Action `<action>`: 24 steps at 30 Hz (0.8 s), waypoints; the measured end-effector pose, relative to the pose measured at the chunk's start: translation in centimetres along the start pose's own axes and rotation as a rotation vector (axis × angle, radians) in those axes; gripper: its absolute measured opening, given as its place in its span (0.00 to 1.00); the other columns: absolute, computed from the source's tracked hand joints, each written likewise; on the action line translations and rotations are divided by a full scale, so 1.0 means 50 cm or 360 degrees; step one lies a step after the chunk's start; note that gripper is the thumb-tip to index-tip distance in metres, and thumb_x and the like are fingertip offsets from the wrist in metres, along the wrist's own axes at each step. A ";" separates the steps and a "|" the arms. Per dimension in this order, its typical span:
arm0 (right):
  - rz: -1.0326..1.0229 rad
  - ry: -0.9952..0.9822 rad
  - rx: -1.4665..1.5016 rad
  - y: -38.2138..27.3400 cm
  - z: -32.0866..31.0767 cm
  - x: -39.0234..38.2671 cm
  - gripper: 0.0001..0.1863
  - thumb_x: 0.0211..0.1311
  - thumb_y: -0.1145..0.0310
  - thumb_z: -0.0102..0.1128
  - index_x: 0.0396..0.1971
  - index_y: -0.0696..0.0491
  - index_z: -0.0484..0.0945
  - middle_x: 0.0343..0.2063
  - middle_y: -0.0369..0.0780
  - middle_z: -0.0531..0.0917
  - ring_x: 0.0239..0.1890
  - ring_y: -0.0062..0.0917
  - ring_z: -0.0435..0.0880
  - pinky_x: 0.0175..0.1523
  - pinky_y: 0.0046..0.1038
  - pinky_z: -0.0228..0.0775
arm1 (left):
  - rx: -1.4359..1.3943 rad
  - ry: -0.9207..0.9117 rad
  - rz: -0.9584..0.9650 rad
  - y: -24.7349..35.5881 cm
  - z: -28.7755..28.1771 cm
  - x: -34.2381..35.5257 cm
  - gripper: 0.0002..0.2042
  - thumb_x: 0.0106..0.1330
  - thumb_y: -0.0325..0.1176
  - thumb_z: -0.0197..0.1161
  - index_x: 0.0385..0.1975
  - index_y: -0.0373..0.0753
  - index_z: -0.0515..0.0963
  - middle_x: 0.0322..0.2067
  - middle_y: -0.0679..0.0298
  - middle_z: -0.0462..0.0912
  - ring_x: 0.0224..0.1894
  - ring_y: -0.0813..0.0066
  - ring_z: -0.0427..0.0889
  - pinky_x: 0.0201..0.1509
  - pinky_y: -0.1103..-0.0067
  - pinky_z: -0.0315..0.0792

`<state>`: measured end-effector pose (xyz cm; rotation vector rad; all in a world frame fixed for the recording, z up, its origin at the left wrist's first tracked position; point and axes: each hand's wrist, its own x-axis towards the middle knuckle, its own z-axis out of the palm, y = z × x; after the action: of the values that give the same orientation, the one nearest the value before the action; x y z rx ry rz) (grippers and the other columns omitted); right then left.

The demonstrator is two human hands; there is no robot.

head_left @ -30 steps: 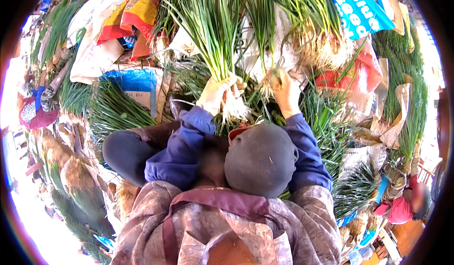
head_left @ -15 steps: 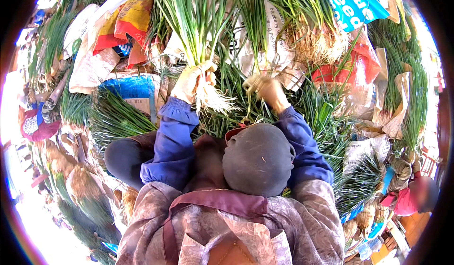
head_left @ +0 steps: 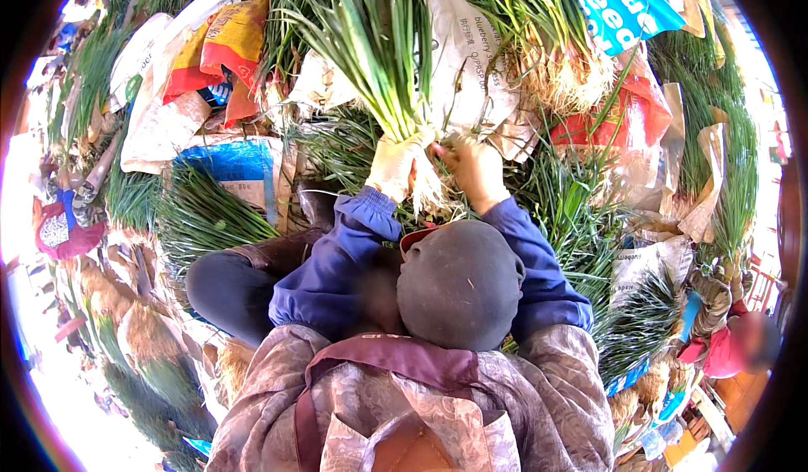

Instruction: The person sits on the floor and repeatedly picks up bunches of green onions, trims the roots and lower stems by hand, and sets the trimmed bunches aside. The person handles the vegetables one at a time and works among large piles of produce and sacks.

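My left hand (head_left: pixel 392 165) is closed round the lower white stalks of a bunch of spring onions (head_left: pixel 380 72). Their green leaves point away from me, and the pale roots (head_left: pixel 429 192) hang out below the fist. Close beside it, on the right, my right hand (head_left: pixel 476 171) has its fingers bent together at the edge of the bunch. Whatever lies between those fingers is too small to make out. Loose green leaves (head_left: pixel 337 148) are strewn under and around both hands.
A pile of spring onions with tangled roots (head_left: pixel 566 76) lies far right, by a blue bag (head_left: pixel 623 5). A white printed sack (head_left: pixel 467 59) spreads behind my hands; red-and-yellow sacks (head_left: pixel 240 38) lie left. Other people sit at far left (head_left: pixel 67 229) and far right (head_left: pixel 724 346).
My left hand has carried the bunch to the right and slightly nearer. The right hand, blurred and farther from it before, is now right beside the bunch.
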<state>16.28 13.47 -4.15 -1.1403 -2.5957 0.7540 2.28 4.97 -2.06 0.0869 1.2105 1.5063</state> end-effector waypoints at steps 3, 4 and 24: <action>0.0337 0.0064 -0.0095 0.142 0.042 0.041 0.11 0.61 0.60 0.59 0.39 0.48 0.80 0.23 0.44 0.83 0.26 0.35 0.84 0.33 0.33 0.76 | 0.0099 -0.0016 0.0017 0.037 -0.015 -0.020 0.05 0.66 0.29 0.57 0.31 0.35 0.78 0.20 0.65 0.79 0.19 0.80 0.76 0.22 0.83 0.73; 0.0215 0.0186 0.0281 0.106 0.009 0.056 0.13 0.61 0.61 0.59 0.44 0.49 0.77 0.24 0.44 0.83 0.25 0.32 0.83 0.33 0.32 0.76 | 0.0118 -0.0073 0.0003 0.046 -0.027 -0.017 0.05 0.66 0.29 0.58 0.31 0.36 0.77 0.21 0.64 0.80 0.20 0.79 0.77 0.23 0.81 0.74; 0.0581 0.0638 0.1116 0.081 0.061 0.052 0.37 0.60 0.53 0.62 0.61 0.60 0.59 0.51 0.49 0.75 0.52 0.33 0.76 0.57 0.34 0.67 | -0.0246 -0.0312 -0.0343 0.006 -0.094 -0.027 0.11 0.65 0.31 0.60 0.45 0.37 0.75 0.30 0.62 0.81 0.43 0.61 0.83 0.47 0.67 0.80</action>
<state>15.89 16.56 -8.93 -1.3446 -1.6051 1.2243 -0.42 1.07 -3.30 0.0005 0.9143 1.3631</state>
